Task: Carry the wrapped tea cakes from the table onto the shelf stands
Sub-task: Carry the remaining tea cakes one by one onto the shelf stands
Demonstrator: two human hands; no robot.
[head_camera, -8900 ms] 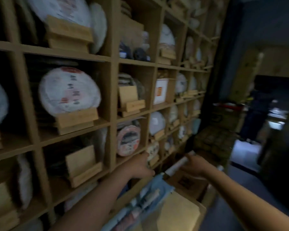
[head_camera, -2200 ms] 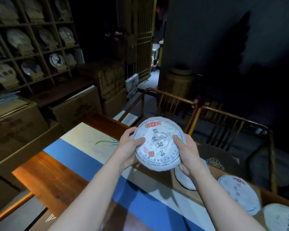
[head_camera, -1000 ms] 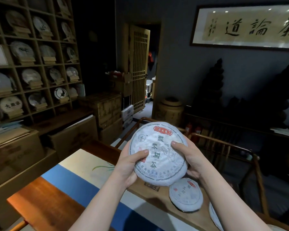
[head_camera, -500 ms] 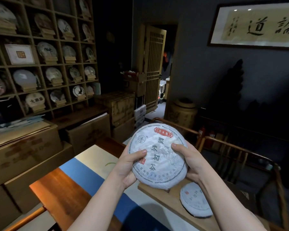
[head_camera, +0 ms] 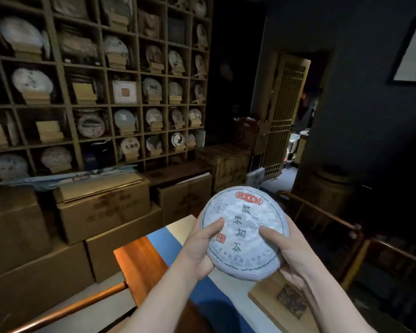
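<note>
A round tea cake [head_camera: 245,227] in white paper with a red label and green characters is held up above the table [head_camera: 139,255], face toward me. My left hand [head_camera: 202,246] grips its left edge, thumb on the front. My right hand [head_camera: 286,251] grips its right and lower edge, thumb on the front too. At the left, the wooden shelf [head_camera: 67,68] holds many wrapped cakes on small wooden stands. Two stands have no cake on them: an empty stand [head_camera: 49,131] and another empty stand [head_camera: 83,92].
Stacked cardboard boxes [head_camera: 101,207] stand below the shelf, between it and the table. A wooden board [head_camera: 269,296] lies on the table under my right hand. Wooden chairs [head_camera: 322,212] stand to the right. A lattice door [head_camera: 283,116] stands at the back.
The view has swung left toward the shelf, which now fills the left half. Both hands still hold the same cake. The other cakes on the table have left the view.
</note>
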